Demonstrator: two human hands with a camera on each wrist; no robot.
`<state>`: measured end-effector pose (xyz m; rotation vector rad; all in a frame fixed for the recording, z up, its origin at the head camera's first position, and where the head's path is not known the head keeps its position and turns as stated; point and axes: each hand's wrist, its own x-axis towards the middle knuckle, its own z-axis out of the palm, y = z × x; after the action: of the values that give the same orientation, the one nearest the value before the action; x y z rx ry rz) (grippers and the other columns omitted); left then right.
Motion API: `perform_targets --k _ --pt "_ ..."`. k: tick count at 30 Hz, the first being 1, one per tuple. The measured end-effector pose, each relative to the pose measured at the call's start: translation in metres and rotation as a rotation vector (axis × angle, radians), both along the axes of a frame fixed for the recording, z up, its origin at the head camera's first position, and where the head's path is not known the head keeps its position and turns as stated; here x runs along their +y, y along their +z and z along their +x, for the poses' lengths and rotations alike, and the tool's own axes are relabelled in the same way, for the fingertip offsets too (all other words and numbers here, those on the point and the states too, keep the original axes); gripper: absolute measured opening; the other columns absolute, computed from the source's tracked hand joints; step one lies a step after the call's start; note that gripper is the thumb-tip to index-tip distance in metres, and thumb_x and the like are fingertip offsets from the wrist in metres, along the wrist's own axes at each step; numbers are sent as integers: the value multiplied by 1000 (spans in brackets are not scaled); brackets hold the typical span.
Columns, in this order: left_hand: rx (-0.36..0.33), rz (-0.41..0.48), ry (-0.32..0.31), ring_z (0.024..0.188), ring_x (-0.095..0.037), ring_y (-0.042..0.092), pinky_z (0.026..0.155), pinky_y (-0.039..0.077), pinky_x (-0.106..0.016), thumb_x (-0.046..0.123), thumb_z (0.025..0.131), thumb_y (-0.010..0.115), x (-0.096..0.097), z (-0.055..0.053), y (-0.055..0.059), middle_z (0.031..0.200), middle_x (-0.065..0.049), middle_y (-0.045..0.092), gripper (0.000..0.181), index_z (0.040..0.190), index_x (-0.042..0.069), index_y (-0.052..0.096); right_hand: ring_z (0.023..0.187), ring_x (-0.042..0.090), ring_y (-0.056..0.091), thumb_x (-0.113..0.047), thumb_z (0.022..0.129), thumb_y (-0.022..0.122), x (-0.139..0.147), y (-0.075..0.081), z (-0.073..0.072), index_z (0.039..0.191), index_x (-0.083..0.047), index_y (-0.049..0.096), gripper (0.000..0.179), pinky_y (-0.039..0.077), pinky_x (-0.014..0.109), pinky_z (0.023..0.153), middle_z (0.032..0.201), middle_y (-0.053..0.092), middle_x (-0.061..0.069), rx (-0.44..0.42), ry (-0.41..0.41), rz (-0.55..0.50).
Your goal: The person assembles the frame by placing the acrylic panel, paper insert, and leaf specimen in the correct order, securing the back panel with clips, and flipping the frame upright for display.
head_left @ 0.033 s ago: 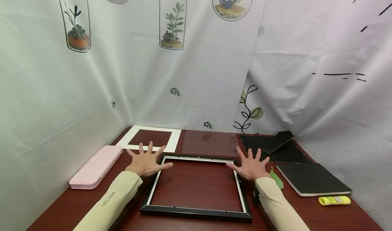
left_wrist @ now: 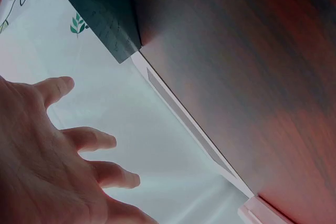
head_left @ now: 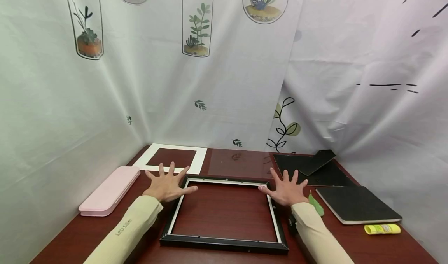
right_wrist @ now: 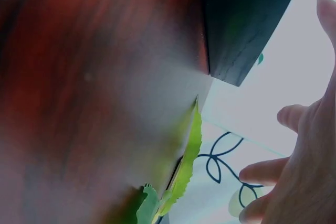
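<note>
A black picture frame (head_left: 224,243) with a pale inner edge lies on the dark red table, and table shows through its opening. My left hand (head_left: 166,186) is held over the frame's left side, fingers spread wide and holding nothing. Over the right side my right hand (head_left: 287,188) is spread in the same way, also with nothing in it. A green leaf (head_left: 316,203) lies just right of the right wrist, partly hidden by the sleeve. In the right wrist view the leaf (right_wrist: 190,156) shows beyond the frame's corner.
A pink case (head_left: 110,190) lies at left, a white mat (head_left: 201,161) and a clear sheet (head_left: 238,165) at the back. On the right are a black backing board (head_left: 329,176) with a stand, a black notebook (head_left: 358,205) and a yellow glue stick (head_left: 382,229). Cloth hangs around the table.
</note>
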<state>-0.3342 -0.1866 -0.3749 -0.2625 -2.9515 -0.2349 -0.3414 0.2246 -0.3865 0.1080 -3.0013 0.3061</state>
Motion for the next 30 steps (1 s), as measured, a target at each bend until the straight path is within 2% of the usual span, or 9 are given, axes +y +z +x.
perform_targets --k 4,7,11,14,17,21,26,30 --pt "-12 4 -4 144 -67 10 96 5 -92 86 81 46 0 -2 1 162 -30 25 95 155 28 39 144 68 -1 -82 85 47 0 0 -2 161 -21 22 101 1 89 101 159 20 38 9 4 -8" --pt "-34 30 -22 144 -67 16 99 13 -89 82 84 49 -1 -6 3 160 -31 29 91 151 20 47 144 68 0 -79 87 48 3 -1 -5 161 -19 23 99 2 89 101 159 21 39 16 13 -23" --pt "-65 109 -82 140 -61 34 103 33 -77 69 94 49 0 -12 8 152 -31 42 78 142 8 56 144 69 6 -74 91 47 10 0 -13 161 -15 24 94 9 88 102 157 25 39 13 27 -59" --pt "-79 170 -138 137 -52 44 106 40 -65 56 100 48 2 -19 12 146 -29 50 68 140 1 56 144 67 10 -70 94 45 15 2 -22 160 -12 24 90 16 86 104 156 28 39 -5 48 -113" --pt "-82 214 -193 136 -46 49 110 40 -59 45 103 48 8 -28 15 141 -27 56 61 138 -5 54 144 64 19 -64 98 45 19 5 -31 159 -6 25 87 25 80 106 154 31 39 -23 105 -178" --pt "-80 244 -214 128 -43 57 106 45 -54 34 102 51 19 -45 16 133 -26 63 52 136 -5 55 140 56 36 -51 102 46 23 4 -46 155 6 27 80 35 68 109 152 36 38 -53 174 -241" --pt "-95 288 -204 119 -40 63 100 49 -52 26 96 57 36 -68 16 123 -26 68 45 130 -3 59 134 51 47 -43 103 48 25 -2 -66 151 11 31 74 41 61 107 148 43 36 -74 153 -274" --pt "-132 267 -214 117 -36 64 99 51 -50 22 94 57 48 -80 13 121 -23 69 40 126 -2 63 135 51 46 -42 101 53 23 -6 -77 150 11 31 75 42 61 107 147 44 37 -100 140 -278"
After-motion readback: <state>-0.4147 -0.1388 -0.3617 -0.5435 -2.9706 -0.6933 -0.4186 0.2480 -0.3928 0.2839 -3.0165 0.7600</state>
